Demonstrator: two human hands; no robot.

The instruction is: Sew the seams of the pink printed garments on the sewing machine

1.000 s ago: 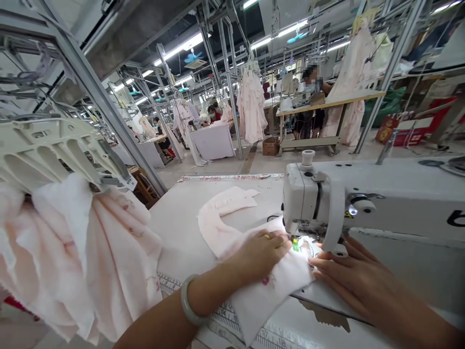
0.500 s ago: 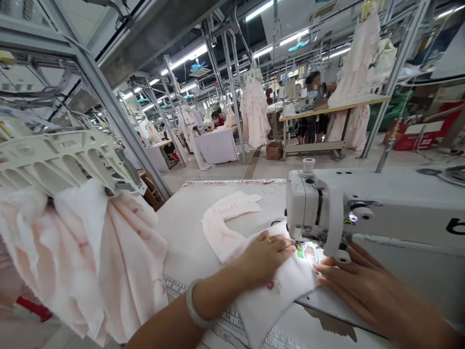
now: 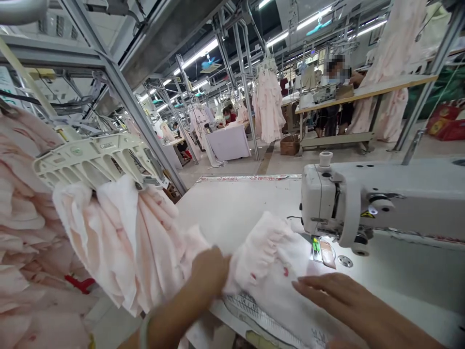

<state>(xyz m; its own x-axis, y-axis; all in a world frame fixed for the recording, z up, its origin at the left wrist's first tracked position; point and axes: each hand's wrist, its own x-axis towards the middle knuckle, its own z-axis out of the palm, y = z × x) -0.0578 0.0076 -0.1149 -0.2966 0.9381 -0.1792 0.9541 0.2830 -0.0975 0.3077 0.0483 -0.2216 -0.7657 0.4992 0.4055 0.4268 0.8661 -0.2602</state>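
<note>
- 2 bare hands work on a pale pink floral fabric (image 3: pixel 269 261), which lies bunched in soft folds on the white surface (image 3: pixel 232 208), just in front of the sewing machine's needle area.
- Left hand (image 3: pixel 210 271): fingers curled and closed over the fabric's gathered edge, apparently pinching it. The forearm enters from the lower left, with a pale bangle (image 3: pixel 143 334) at the wrist.
- Right hand (image 3: pixel 337 300): fingers extended and spread, low over the fabric at its near side, with no visible grip. The forearm enters from the lower right.
- Handling note: fabric this soft likely feeds best when smoothed flat near the needle, with even tension between both hands and no fold caught beneath the foot.
- Presser foot (image 3: pixel 317 247): beside the fabric's right edge, under the white sewing machine head (image 3: pixel 327 198).
- Measuring tape (image 3: pixel 247 308): fixed along the surface's near edge, partly covered by fabric.
- Left of the surface: a cream plastic rack (image 3: pixel 98 157) carries gathered pink garments (image 3: pixel 134 242).
- Far field: pink dresses (image 3: pixel 267 102) hang from a steel frame, and 1 co-worker (image 3: pixel 332 114) stands at a wooden-topped table (image 3: pixel 363 89).
</note>
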